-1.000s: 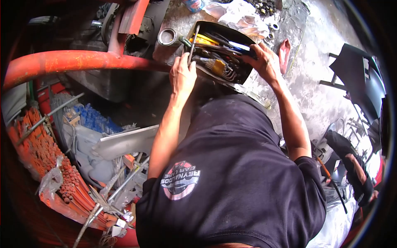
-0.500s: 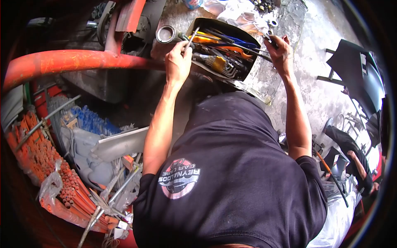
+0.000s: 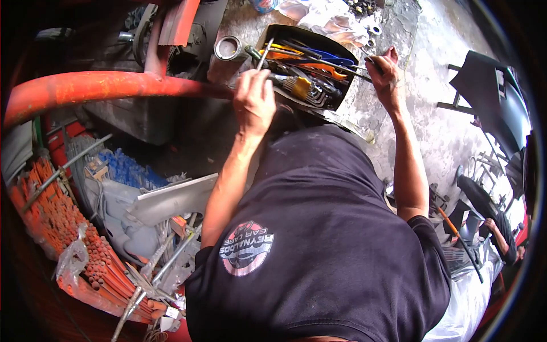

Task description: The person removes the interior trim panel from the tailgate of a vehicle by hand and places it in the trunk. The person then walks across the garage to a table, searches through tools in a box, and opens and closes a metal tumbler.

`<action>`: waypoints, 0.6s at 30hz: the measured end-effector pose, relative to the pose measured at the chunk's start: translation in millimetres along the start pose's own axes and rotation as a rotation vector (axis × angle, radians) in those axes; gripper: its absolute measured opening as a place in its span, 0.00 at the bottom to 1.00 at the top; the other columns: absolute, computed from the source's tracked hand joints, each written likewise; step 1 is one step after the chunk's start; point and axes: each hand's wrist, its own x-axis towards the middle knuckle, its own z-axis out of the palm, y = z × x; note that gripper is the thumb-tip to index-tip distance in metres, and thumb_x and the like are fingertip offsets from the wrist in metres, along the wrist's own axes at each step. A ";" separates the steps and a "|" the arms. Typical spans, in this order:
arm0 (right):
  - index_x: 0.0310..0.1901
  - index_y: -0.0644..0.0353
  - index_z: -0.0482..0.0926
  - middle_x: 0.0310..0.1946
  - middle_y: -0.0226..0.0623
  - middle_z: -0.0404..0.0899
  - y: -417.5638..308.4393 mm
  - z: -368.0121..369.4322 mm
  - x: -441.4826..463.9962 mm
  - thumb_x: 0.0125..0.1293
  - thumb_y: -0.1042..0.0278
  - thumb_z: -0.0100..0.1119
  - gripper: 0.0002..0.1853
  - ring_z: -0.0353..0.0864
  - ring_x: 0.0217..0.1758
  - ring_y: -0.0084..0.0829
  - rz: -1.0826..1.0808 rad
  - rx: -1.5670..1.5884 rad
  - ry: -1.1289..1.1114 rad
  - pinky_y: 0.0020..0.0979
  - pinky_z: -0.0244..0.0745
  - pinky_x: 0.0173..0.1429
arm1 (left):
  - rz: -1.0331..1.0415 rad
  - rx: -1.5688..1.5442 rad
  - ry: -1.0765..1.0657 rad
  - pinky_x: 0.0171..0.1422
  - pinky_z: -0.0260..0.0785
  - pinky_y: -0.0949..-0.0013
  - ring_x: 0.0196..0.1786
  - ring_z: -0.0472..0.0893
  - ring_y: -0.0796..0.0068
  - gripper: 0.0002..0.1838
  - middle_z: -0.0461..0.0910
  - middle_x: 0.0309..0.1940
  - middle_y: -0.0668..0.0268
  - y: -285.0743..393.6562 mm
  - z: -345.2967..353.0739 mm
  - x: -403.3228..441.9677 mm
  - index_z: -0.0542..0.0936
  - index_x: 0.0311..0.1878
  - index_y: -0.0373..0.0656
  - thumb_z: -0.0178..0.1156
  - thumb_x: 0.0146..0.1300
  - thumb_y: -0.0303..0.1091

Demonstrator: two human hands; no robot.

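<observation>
At far centre, a blk tool bin [image 3: 305, 35] holds mixed hand tools, incl. an orange-handled tool [image 3: 325, 69] & L-shaped hex keys [image 3: 313, 101] w/ a yellow holder [image 3: 301, 87] nr its near side. L hand [image 3: 253, 102] pinches a thin metal rod [image 3: 265, 54] over the bin's left end. R hand [image 3: 387, 81], just right of the bin, is curled round a slim dark tool [image 3: 359, 74], exact type unclear; its shaft reaches the bin's right rim. Round metal can [image 3: 229, 48] just left of bin; white plastic [image 3: 327, 18] on far side.

The tool box [image 3: 312, 42] is black, the hex-key holder [image 3: 301, 88] yellow, the curved pipe [image 3: 102, 84] orange-red.
</observation>
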 end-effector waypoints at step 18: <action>0.46 0.61 0.86 0.37 0.46 0.86 12.0 -0.9 -20.8 0.70 0.67 0.64 0.08 0.87 0.41 0.47 0.129 -0.015 -0.048 0.40 0.79 0.47 | 0.223 -0.055 -0.351 0.63 0.69 0.54 0.54 0.79 0.56 0.13 0.80 0.46 0.60 3.8 25.5 -31.0 0.80 0.45 0.41 0.68 0.57 0.23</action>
